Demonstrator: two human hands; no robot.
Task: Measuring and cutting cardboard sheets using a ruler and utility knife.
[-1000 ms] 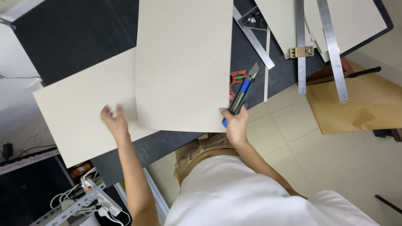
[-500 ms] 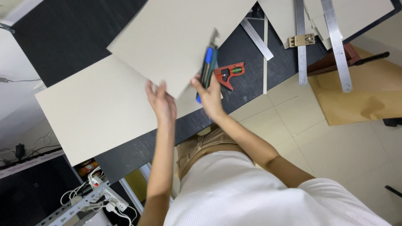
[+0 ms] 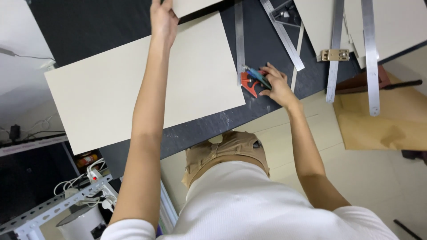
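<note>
- You have two hands in view: your left hand (image 3: 163, 20) up at the top, and your right hand (image 3: 276, 84) near the edge of the black table (image 3: 89, 31).
- One big pale board (image 3: 142, 84) lies flat on the table. It takes up most of the space under your left arm.
- A second pale board (image 3: 193, 5) pokes in at the top edge. Your left hand is curled on its corner and holds it, just above the big board.
- More pale sheets (image 3: 396, 22) lie at the top right corner of the table.
- There is one blue cutter knife (image 3: 257, 74). Your right hand rests on it with fingers bent over it, pressing it down on the table. It lies on top of a red square tool (image 3: 248, 83), just right of the big board.
- I count four long metal rulers: one thin ruler (image 3: 239, 38) along the big board's right side, one slanted ruler (image 3: 284, 35), and two long bars (image 3: 333, 66) with a brass clamp (image 3: 334, 55) by them.
- A sheet of brown paper (image 3: 382, 124) lies on the tiled floor to the right.
- A white power strip (image 3: 95, 175) with wires sits at the bottom left.
- Your left arm is stretched out straight over the big board and hides a strip of it. Your right arm is bent and reaches less far.
</note>
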